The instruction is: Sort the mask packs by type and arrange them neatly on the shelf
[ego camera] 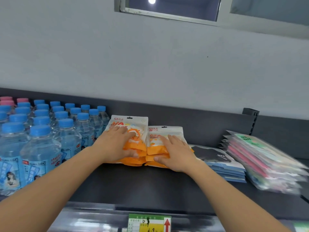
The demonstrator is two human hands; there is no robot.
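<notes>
"SODA" on bottles (40,158), "MA" on pack (129,124)

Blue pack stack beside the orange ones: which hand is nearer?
Right. The right hand lies on the orange stack next to the blue stack; the left hand presses the farther orange stack.

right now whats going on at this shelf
A person is tidying mask packs on a dark shelf. The left hand presses flat on one stack of orange packs, the right hand on a second orange stack beside it. To the right lie a blue pack stack and a clear-wrapped stack. Water bottles stand to the left.
</notes>
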